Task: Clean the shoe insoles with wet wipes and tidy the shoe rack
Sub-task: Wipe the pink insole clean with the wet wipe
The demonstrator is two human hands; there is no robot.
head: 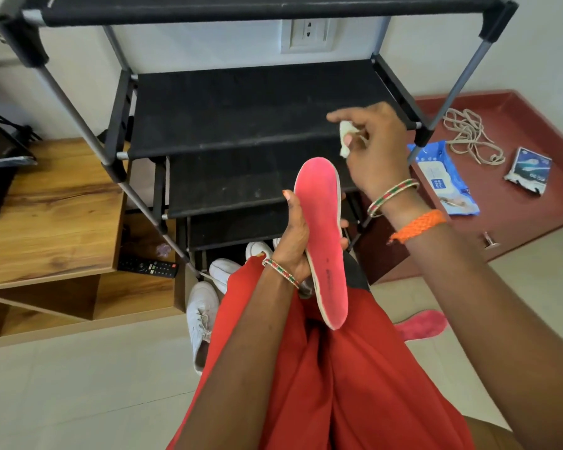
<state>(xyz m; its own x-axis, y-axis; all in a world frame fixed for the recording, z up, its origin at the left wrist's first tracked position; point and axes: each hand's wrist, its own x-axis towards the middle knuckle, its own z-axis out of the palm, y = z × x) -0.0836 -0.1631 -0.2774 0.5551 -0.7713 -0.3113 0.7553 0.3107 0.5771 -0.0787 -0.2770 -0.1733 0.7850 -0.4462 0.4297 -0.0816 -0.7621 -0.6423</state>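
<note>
Pale floor tiles run under an empty black shoe rack [257, 105], its white shoes [203, 316] not yet shelved. Left hand [294, 241] grips a pink insole [322, 235] upright; right hand [376, 147] pinches a crumpled wet wipe [346, 138] above its toe. A second insole [423, 324] lies on the floor, so cleaning seems midway, tidying unstarted

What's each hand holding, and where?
Left hand grips the pink insole around its middle, heel down. Right hand pinches a crumpled wet wipe in its fingertips.

Pale tiled floor [62, 384], white wall [208, 37] with socket [309, 34] — wooden shelf unit [46, 216], maroon cabinet top [517, 203].
</note>
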